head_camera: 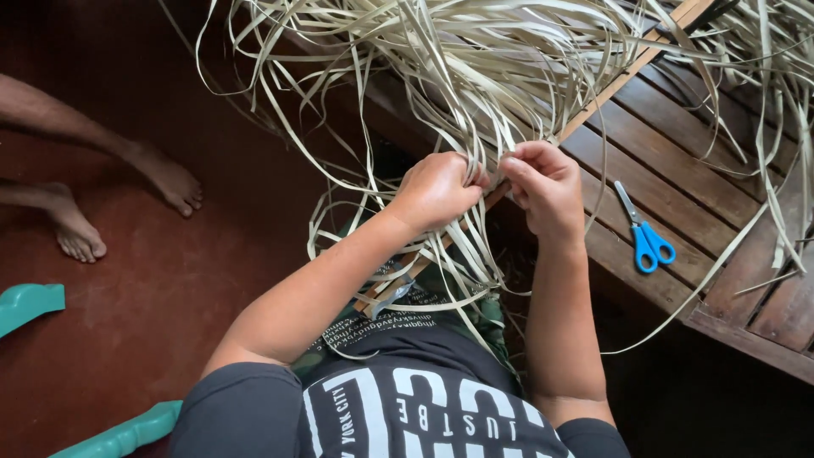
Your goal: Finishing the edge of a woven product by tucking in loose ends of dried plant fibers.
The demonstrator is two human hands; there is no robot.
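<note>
Left hand: the left hand (437,191) is curled shut around a bunch of pale leaf strips (475,76), knuckles up, just beside the other hand.
Right hand: the right hand (547,182) pinches a few of the same strips between thumb and fingertips, closed on them where they meet a thin wooden slat (593,106).
Strips: a loose, tangled mass spreads over the bench's near-left edge and spills toward the person's lap; long ends trail over the red floor (153,280).
Slat: it runs diagonally from the bench's far edge down to the lap, with the strips hanging off it.
Bench: a dark slatted wooden bench (678,178) carries blue-handled scissors (644,242) near its front edge, well apart from both hands.
Nearby: another person's bare feet (119,199) rest on the floor at the left (not touching any strips).
Risk: as I judge it, the strips could snarl or tear if pulled hard against the tangle; a sharp strip edge might nick a finger; loose ends could slip out of the pinch.
</note>
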